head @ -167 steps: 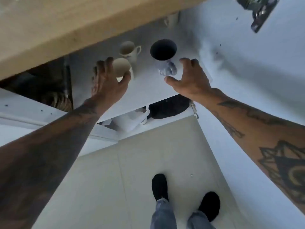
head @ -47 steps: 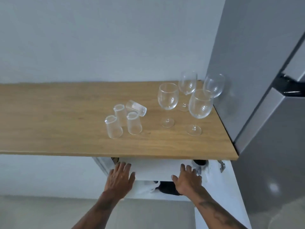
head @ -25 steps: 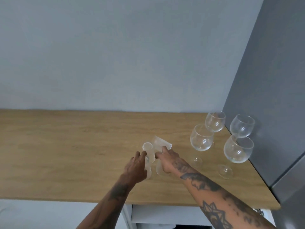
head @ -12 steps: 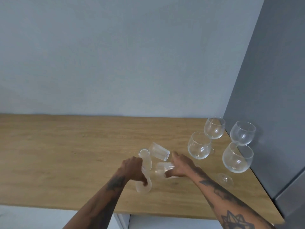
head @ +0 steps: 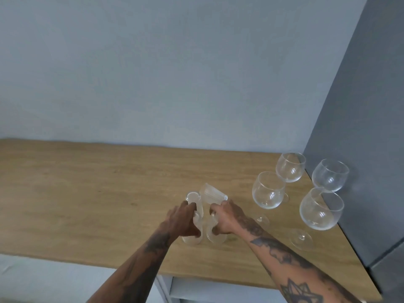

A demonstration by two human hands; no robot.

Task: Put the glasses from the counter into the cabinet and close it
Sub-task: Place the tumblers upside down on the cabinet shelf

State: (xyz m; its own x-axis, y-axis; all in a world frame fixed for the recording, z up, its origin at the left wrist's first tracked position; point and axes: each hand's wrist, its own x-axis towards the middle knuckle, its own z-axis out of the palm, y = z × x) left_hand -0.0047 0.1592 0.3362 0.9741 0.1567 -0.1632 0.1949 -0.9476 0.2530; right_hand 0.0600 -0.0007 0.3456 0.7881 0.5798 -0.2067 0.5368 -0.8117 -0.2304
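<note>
Wooden counter (head: 87, 193) against pale wall (head: 175, 73); grey panel (head: 360, 127) right.

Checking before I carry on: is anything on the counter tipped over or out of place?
Yes: one ribbed tumbler lies on its side behind the hands, while the four wine glasses stand upright. No spill or breakage shows.

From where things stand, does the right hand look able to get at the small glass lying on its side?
Probably not right away. The right hand is already closed on an upright small glass. The tipped glass lies just beyond its fingertips with nothing between, so the path is free, but the hand is occupied.
</note>
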